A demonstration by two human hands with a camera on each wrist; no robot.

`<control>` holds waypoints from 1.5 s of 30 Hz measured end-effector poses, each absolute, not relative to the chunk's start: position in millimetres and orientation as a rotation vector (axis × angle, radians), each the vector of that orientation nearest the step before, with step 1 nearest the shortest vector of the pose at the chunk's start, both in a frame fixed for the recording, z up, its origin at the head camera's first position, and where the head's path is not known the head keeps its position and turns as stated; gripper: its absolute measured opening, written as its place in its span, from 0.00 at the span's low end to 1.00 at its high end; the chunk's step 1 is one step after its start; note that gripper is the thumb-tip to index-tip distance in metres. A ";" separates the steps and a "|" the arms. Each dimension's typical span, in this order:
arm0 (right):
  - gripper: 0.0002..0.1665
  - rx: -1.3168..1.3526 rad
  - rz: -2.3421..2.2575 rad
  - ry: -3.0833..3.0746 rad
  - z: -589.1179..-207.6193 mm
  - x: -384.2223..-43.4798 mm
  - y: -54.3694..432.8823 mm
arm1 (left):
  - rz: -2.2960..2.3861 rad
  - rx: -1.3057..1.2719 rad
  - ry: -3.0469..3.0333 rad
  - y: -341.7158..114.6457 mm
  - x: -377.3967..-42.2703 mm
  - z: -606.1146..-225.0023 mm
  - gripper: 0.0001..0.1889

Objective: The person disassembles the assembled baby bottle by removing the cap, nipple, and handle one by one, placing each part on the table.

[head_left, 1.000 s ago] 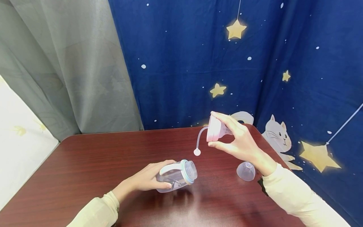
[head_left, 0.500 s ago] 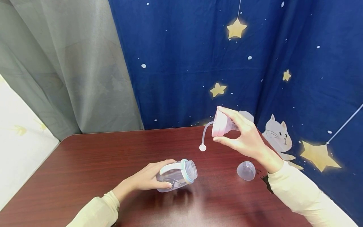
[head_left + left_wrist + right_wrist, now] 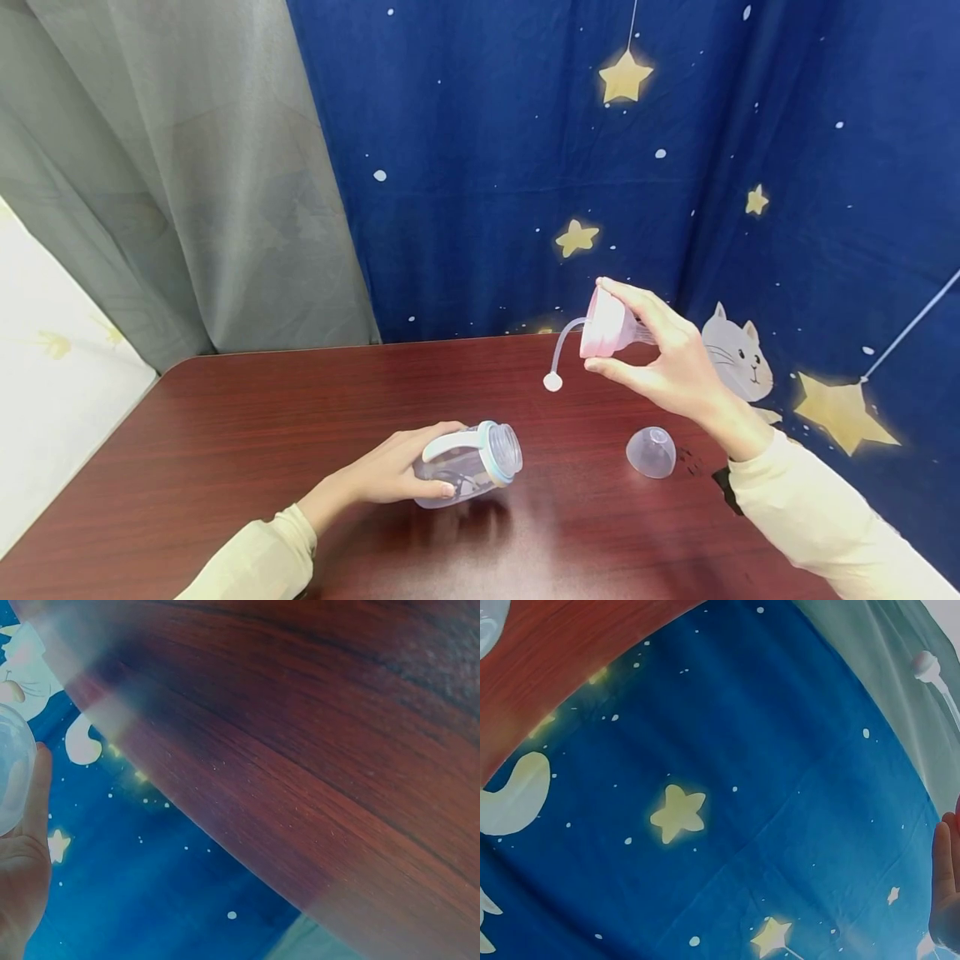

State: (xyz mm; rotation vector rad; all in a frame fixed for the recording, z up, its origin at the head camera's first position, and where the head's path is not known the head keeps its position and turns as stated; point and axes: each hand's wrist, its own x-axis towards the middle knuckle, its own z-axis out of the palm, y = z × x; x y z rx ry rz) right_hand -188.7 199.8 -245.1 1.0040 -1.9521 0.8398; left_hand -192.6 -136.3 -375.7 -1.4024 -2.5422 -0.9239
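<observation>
A clear baby bottle (image 3: 457,475) with a white handle and pale blue collar lies tilted just over the table, its open mouth facing right. My left hand (image 3: 397,468) grips it round the body. In the left wrist view only part of the bottle (image 3: 13,769) and hand (image 3: 26,877) show at the left edge. Above the table's far right, my right hand (image 3: 671,362) holds a pink bottle top (image 3: 603,325) between thumb and fingers, turned sideways. From its underside a straw (image 3: 562,342) curves down to a white weighted ball (image 3: 552,382).
A clear dome cap (image 3: 651,452) stands on the dark red wooden table (image 3: 300,417), below my right forearm. Behind the table hang a blue star-patterned curtain (image 3: 487,167) and a grey curtain (image 3: 187,167).
My right hand has moved right and slightly up with the pink bottle top, the straw and ball going along, away from the bottle. The left hand and bottle have stayed in place.
</observation>
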 end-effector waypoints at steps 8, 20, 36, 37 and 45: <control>0.42 0.981 0.846 -1.967 -239.1 -173.8 200.5 | -0.957 -1.390 -2.561 -136.0 -190.2 -374.0 0.32; 0.48 0.927 0.785 -2.053 -257.6 -184.0 218.1 | -0.971 -1.397 -2.565 -134.9 -189.4 -372.7 0.31; 0.46 0.918 0.765 -2.088 -272.3 -181.2 226.9 | -0.955 -1.398 -2.551 -133.3 -187.9 -372.0 0.32; 0.46 0.921 0.767 -2.082 -273.2 -181.2 227.1 | -0.954 -1.398 -2.551 -133.2 -187.8 -372.3 0.32; 0.43 0.973 0.767 -2.053 -278.9 -181.1 228.5 | -0.962 -1.389 -2.566 -132.4 -187.3 -373.8 0.32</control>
